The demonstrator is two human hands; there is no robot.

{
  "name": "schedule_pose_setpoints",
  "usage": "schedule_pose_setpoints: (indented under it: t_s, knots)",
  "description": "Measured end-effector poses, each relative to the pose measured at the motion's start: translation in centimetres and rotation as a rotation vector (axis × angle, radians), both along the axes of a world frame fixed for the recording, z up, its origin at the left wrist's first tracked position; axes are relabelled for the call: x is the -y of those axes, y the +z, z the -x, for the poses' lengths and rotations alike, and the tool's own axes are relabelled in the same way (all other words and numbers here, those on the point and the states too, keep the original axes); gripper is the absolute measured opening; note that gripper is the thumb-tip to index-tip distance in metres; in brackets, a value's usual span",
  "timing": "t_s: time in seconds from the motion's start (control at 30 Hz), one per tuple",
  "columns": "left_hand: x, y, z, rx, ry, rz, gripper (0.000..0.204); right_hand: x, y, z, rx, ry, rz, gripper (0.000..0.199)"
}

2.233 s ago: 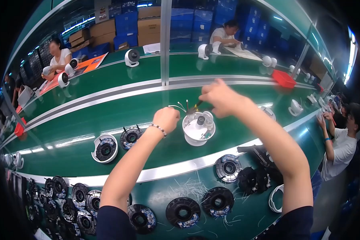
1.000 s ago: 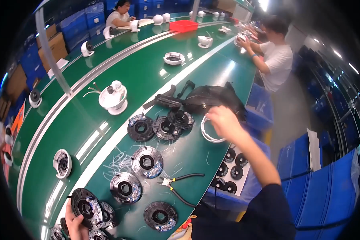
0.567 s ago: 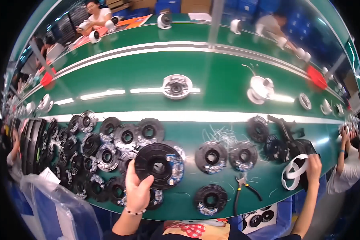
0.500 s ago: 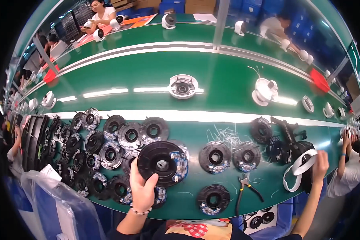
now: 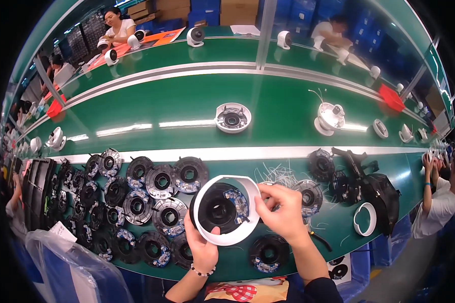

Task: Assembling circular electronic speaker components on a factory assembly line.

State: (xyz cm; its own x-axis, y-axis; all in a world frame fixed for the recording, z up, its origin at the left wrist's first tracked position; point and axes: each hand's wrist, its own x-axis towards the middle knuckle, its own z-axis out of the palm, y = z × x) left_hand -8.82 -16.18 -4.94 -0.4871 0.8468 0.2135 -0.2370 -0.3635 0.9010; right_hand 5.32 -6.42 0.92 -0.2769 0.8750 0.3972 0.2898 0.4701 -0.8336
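My left hand [image 5: 202, 246] grips a round black plastic disc [image 5: 211, 204] from below, thumb on its face. A blue curved circuit board [image 5: 238, 203] sits on the disc's right side. With thumb and fingers my right hand [image 5: 284, 208] holds a white plastic ring [image 5: 232, 238] by its right edge. The ring stands in front of the disc, and the disc shows through its opening. Whether the two are seated together I cannot tell. Behind my right hand, a similar disc [image 5: 309, 196] lies on the table. Pliers [image 5: 320, 241] are mostly hidden by my right forearm.
Several black discs with boards [image 5: 138, 206] cover the table's left side. Another white ring [image 5: 365, 219] lies at right beside a black tool [image 5: 381, 194]. Cut white ties [image 5: 280, 174] lie behind my hands. Beyond a white rail, the green belt carries white housings [image 5: 232, 119].
My right hand has brought a white ring from the right side over to the disc. My left hand has shifted slightly right and down with the disc. The view has tilted slightly.
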Motion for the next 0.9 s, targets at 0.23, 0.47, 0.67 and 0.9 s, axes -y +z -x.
schedule_pose_setpoints:
  t_s: [0.23,0.47,0.67,0.9]
  knots:
    - [-0.5,-0.7,-0.3,0.054,-0.025,0.07,0.064,0.9,-2.4,0.7,0.048,0.063,0.098,0.054]
    - [-0.4,-0.4,-0.7,-0.166,-0.063,0.103,0.067,1.9,-1.2,2.2,0.233,0.12,0.068,0.123]
    - [-0.3,-0.6,-0.6,-0.145,-0.076,0.058,0.067,2.0,-2.3,2.2,0.07,0.14,0.085,0.123]
    - [-0.5,0.2,-1.1,0.068,-0.14,0.184,0.081,2.9,-2.3,1.5,-0.108,0.224,0.155,0.121]
